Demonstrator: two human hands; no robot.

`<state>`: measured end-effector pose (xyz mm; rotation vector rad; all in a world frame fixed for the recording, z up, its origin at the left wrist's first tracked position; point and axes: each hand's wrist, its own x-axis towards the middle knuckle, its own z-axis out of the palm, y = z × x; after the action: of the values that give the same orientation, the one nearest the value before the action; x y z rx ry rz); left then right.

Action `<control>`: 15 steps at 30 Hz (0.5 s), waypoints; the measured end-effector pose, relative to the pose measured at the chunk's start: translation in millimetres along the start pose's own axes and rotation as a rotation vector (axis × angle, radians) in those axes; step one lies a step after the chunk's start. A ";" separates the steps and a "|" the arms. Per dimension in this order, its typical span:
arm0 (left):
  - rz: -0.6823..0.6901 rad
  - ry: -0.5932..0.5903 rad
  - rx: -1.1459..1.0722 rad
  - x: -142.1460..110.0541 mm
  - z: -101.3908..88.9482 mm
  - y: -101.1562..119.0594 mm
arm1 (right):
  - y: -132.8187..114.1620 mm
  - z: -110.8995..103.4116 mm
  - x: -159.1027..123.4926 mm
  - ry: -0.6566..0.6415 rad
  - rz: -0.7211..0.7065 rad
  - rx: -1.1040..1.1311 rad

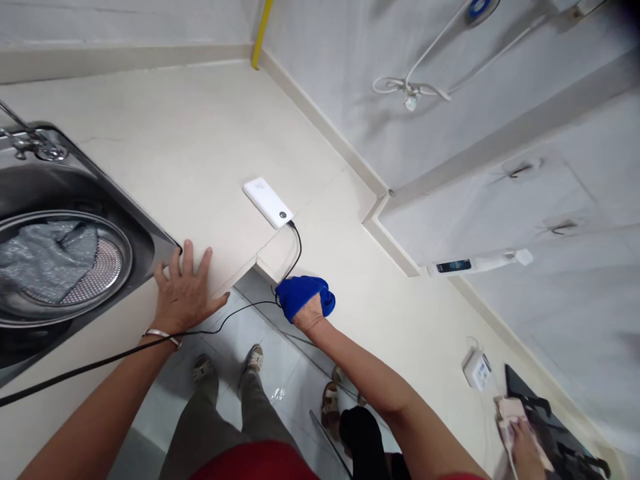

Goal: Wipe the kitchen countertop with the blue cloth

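Observation:
My right hand (311, 313) presses a bunched blue cloth (300, 293) against the counter's edge, near the inner corner; the cloth hides most of its fingers. My left hand (186, 287) lies flat on the pale countertop (165, 133) beside the sink, fingers spread and holding nothing. A white power bank (269, 202) lies on the counter ahead of the cloth. From its end a black cable (300, 248) runs down beside the cloth, and a black cord also crosses over my left wrist.
On the left, a metal sink (163, 243) holds a colander (127, 257) with a grey cloth (55, 257) in it. A co-worker's hand (525, 443) holds a pinkish cloth (511, 410) by a black stove (530, 393). A white box (477, 369) stands nearby; a yellow pipe (262, 33) rises behind.

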<state>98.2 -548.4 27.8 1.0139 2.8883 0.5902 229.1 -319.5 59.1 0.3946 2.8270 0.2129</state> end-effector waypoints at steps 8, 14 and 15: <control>0.021 0.026 0.068 -1.8 0.2 2.3 | -6.4 -3.2 34.0 0.063 -0.164 0.007; 0.035 0.002 0.048 -1.3 -2.8 3.5 | 43.0 16.6 -28.4 0.022 -0.176 -0.038; 0.038 0.010 0.030 -1.3 -2.3 2.9 | 53.3 21.7 -46.4 -0.004 -0.151 -0.068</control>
<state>100.6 -547.9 30.8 1.0743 2.9014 0.5563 291.5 -279.7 59.9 0.1652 2.8207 0.2745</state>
